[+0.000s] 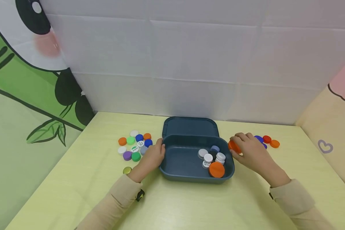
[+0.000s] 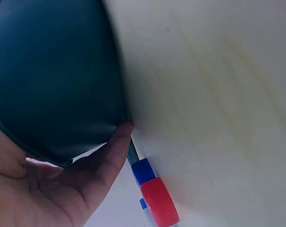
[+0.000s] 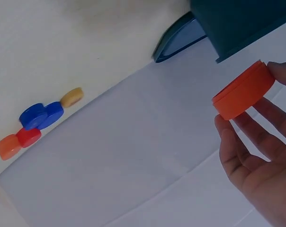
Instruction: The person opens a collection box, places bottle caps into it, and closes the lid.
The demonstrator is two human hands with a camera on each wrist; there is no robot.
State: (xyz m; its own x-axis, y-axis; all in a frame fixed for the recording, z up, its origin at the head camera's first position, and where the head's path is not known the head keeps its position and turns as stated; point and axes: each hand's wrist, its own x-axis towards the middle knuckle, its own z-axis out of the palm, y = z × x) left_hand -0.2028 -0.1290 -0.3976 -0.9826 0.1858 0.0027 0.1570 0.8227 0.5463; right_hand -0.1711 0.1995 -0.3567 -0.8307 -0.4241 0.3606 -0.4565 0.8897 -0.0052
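Note:
A dark blue-green plastic box (image 1: pixel 175 156) stands on the table, several bottle caps and a large orange cap (image 1: pixel 217 170) lying in its right half. At the box's left side, my left hand (image 1: pixel 151 155) grips the wall, with fingers on the outside in the left wrist view. My right hand (image 1: pixel 251 151) pinches another large orange cap (image 3: pixel 245 92) between thumb and fingertips, just off the box's right rim. In the right wrist view the held cap is tilted, clear of the table, beside the box (image 3: pixel 247 28).
Behind the box lies its dark lid (image 1: pixel 189 126). Several mixed caps, among them a purple cap (image 1: pixel 127 156), are grouped on the left. To the right, a small cluster includes a red cap (image 1: pixel 266 139) and an orange cap (image 1: pixel 274 143). A fabric-covered wall (image 1: pixel 189 57) rises behind the table.

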